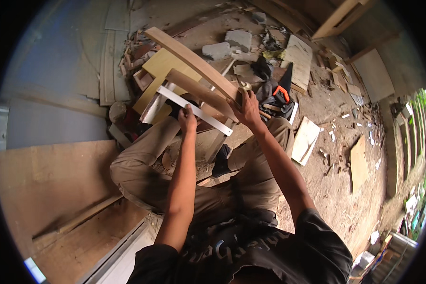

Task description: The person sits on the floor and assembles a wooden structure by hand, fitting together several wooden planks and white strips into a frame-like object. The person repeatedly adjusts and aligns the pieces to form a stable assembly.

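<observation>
My left hand (188, 119) is closed on a flat, pale straight strip (207, 117) with a small hole near its end. The strip slants down to the right above my lap. Fingers of my right hand (247, 111) wrap the near end of a long wooden board (189, 57), which reaches away to the upper left. Beneath the board lies a shorter, darker wooden piece (194, 87), partly behind the strip. A yellowish wooden panel (170, 64) sits under these pieces, largely covered. Part of my right fingers' grip is hidden by the hand itself.
Right of my right hand lies a handsaw with an orange handle (282, 93) on a dark bag. Grey concrete blocks (216, 50) stand beyond the board. Loose wood offcuts (359, 163) and scraps litter the dirt floor. A large wooden panel (57, 175) is on my left.
</observation>
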### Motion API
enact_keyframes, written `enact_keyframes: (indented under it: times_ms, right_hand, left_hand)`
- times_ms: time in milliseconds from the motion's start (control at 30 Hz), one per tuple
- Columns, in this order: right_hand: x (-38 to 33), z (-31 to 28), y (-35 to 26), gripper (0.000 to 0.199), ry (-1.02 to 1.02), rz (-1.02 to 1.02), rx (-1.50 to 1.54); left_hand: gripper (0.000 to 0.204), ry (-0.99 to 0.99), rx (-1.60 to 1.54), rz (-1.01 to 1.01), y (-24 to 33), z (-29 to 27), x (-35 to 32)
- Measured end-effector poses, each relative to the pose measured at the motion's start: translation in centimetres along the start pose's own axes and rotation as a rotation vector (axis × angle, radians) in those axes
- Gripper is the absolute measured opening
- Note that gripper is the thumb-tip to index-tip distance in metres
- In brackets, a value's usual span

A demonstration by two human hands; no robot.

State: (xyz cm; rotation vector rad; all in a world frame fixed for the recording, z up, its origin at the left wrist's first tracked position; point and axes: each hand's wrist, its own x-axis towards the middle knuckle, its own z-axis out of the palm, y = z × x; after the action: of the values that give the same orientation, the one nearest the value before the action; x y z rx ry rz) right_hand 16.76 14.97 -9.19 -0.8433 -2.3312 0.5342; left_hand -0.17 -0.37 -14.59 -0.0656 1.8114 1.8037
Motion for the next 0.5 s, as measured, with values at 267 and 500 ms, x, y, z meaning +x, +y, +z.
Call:
enact_keyframes:
  times_ms: [267, 500]
  right_hand:
    - [-2.3, 3.1, -0.7, 0.059, -0.059, -0.039, -0.176]
    - [-1.2, 2.9, -1.0, 0.06, -0.201, -0.133, -0.082]
  left_hand:
    - [0.039, 0.074, 0.131, 0.031, 0.2, 0.8, -0.3]
    - [0.042, 0.036, 0.031, 0.002, 0.0, 0.3, 0.6]
